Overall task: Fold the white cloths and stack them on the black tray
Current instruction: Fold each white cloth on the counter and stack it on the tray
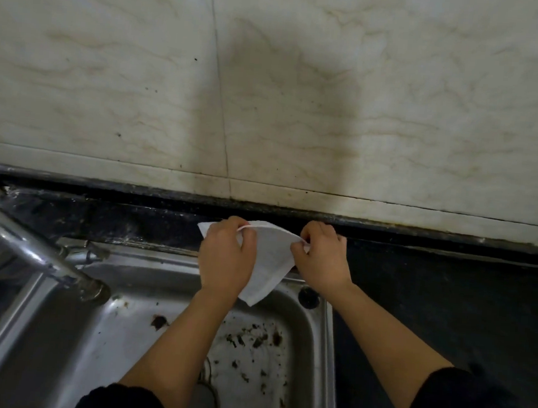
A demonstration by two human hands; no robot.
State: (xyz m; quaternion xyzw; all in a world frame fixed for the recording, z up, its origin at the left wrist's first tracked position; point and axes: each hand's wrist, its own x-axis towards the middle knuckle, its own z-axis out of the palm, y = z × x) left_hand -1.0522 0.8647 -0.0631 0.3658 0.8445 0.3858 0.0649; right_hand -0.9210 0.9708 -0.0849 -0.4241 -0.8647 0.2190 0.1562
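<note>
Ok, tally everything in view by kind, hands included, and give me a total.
White cloth: 1
Hands: 2, left hand and right hand, both pinching the cloth
Sink: 1
Faucet: 1
Black tray: 0 in view
Total: 5

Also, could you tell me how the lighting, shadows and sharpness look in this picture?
Head view: dim overall; a broad soft shadow darkens the tiled wall above the white cloth, which is bright and fairly sharp; glare glints on the faucet, blurred at the left edge; wide-angle distortion bows the back edge of the counter.
</note>
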